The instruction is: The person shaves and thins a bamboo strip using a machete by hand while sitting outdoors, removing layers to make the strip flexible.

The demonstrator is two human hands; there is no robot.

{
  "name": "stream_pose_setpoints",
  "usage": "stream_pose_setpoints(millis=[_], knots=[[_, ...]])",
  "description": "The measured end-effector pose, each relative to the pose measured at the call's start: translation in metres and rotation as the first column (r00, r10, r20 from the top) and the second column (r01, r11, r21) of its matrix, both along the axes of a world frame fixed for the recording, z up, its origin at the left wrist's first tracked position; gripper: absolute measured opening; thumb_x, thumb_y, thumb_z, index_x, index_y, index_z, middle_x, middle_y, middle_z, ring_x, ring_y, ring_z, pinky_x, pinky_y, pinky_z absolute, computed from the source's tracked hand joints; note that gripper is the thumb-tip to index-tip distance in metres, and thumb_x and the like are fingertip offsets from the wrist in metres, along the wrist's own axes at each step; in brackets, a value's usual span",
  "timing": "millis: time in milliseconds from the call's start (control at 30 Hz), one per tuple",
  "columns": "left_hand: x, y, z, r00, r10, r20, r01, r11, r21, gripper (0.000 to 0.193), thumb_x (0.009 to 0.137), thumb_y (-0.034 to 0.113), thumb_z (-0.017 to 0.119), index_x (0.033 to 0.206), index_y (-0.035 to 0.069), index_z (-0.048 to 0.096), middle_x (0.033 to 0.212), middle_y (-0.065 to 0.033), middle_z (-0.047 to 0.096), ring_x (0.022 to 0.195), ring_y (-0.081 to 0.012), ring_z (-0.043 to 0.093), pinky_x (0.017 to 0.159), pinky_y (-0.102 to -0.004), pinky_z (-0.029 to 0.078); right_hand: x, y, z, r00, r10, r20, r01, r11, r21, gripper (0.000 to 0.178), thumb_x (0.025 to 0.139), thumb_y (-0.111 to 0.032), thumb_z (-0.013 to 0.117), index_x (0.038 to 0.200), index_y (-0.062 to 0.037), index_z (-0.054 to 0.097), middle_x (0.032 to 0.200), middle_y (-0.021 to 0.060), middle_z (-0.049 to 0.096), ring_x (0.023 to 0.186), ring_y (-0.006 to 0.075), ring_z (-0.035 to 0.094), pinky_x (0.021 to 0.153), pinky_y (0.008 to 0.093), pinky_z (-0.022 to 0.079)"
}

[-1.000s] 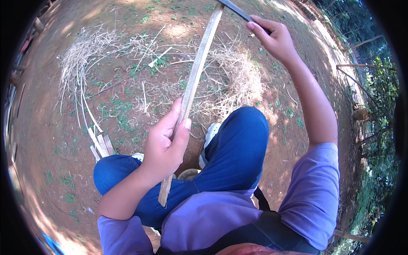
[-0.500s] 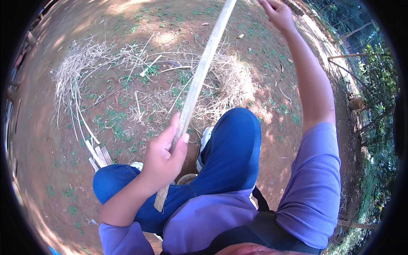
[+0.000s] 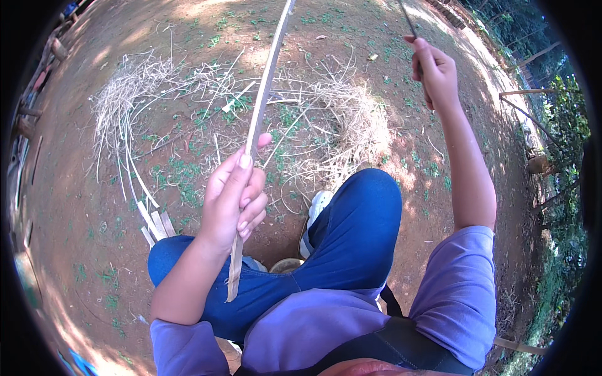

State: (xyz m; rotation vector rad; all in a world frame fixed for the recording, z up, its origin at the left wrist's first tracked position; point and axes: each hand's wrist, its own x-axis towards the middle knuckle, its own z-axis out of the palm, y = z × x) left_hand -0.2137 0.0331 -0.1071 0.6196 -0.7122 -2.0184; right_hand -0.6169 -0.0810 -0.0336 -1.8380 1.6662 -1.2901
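Left hand (image 3: 235,197): fingers clamped around a long, narrow, pale wooden strip (image 3: 263,94). Strip tilts up and away in front of the body, lower end over the blue trousers (image 3: 351,225), top end cut off by the frame edge. Right hand (image 3: 438,78): fingers closed on a thin dark tool (image 3: 408,20), well apart from the strip; its far end is out of view too.

Progress, my read: partway. Tangled straw-coloured shavings (image 3: 364,125) already lie on the reddish-brown dirt ground (image 3: 414,238); a few flat pale wooden pieces (image 3: 157,224) sit just beside the left knee. Strip is in one piece as far as it shows; can't tell how much of it is left to work.

Containers: none clear. Pale round-rimmed object (image 3: 285,265) between the legs, mostly hidden; can't tell if it's hollow or holds anything
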Motion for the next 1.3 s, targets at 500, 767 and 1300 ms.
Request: stream_pose_setpoints(millis=[500,767,1300], knots=[[0.005,0.018,0.004,0.980,0.003,0.201,0.028,0.988,-0.150,0.050,0.113,0.027,0.042,0.154,0.000,0.036,0.061,0.0060,0.036,0.037,-0.0011,0.033,0.033,-0.0182,0.032,0.092,0.018,-0.002,0.907,0.196,-0.372,-0.208,0.978,0.008,0.055,0.093,-0.052,0.072,0.118,-0.0030,0.077,0.068,0.0063,0.070,0.059,0.0114,0.060,0.053,0.0308,0.041],[0.003,0.028,0.008,0.953,-0.011,0.302,0.089,0.965,-0.246,0.055,0.111,0.023,0.049,0.157,-0.003,0.034,0.064,0.0080,0.041,0.047,0.0003,0.034,0.044,-0.0199,0.029,0.045,-0.023,0.015,0.906,0.000,-0.424,-0.053,0.992,-0.113,0.059,0.095,-0.058,0.069,0.121,-0.0057,0.077,0.066,0.0019,0.067,0.058,0.0076,0.056,0.052,0.0282,0.038],[0.003,0.045,-0.010,0.935,-0.261,0.238,0.344,0.825,-0.448,0.065,0.110,0.038,0.049,0.155,-0.005,0.032,0.065,0.0035,0.046,0.045,-0.0027,0.039,0.043,-0.0204,0.034,-0.147,-0.060,0.075,0.752,-0.502,0.428,0.583,0.809,-0.075,0.057,0.104,-0.055,0.055,0.121,-0.0025,0.068,0.080,0.0041,0.057,0.063,0.0133,0.059,0.056,0.0299,0.051]])
